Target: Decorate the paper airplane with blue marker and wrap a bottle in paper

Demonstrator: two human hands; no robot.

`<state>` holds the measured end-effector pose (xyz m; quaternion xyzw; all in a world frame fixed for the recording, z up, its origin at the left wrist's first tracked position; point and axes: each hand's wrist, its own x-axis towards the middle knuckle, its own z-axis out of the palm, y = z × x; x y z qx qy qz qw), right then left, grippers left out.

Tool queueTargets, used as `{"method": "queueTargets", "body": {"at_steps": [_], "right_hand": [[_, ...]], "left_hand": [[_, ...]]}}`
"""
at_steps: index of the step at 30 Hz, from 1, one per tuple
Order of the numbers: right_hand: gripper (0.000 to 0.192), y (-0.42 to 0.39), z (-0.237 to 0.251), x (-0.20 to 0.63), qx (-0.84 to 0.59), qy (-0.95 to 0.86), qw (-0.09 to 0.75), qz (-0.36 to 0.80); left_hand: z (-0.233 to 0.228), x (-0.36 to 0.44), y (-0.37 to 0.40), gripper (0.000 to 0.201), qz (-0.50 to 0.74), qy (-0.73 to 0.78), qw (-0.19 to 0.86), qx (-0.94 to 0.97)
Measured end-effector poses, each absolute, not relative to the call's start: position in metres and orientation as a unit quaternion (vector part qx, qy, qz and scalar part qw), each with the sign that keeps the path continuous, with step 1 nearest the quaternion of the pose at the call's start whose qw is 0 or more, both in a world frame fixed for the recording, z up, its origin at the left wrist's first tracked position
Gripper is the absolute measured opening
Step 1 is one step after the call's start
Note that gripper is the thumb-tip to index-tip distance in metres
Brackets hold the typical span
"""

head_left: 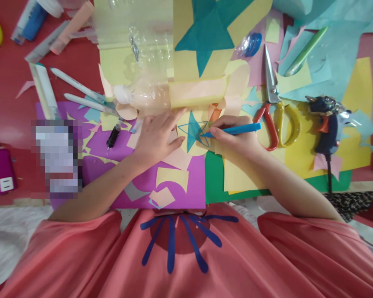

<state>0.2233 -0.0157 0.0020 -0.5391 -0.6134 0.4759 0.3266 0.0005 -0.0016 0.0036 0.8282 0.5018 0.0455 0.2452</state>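
Note:
A round piece of pale yellow paper [183,145] lies in front of me, bearing an outlined star [192,131] partly coloured in blue-green. My right hand [234,134] grips a blue marker [240,129], its tip touching the star's right side. On the left, my left hand [160,136] rests flat with fingers spread, the thumb and fingertips at the paper's left edge. Just beyond stands or lies yellow card with a large teal star [205,31] on it. A clear plastic bottle [146,95] lies beyond my left hand.
Red-and-yellow-handled scissors [272,97] and a dark glue gun [328,128] lie to the right. Several markers [77,85] and a phone-like pixelated object [57,157] are at left. Paper scraps [174,178] cover purple and green sheets. A green cutter [307,51] lies at far right.

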Motion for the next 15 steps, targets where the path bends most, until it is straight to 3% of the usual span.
{"method": "queueTargets", "body": {"at_steps": [4,15], "right_hand": [[0.018,-0.0147,0.0006,0.2243,-0.532,-0.622,0.320,0.477],[0.020,-0.0134,0.0082,0.2263,-0.519,-0.622,0.285,0.513]], "left_hand": [[0.0027,0.0005,-0.0023,0.058,0.052,0.499,0.244,0.830],[0.0018,0.0001,-0.0012,0.054,0.066,0.496,0.242,0.831]]}}
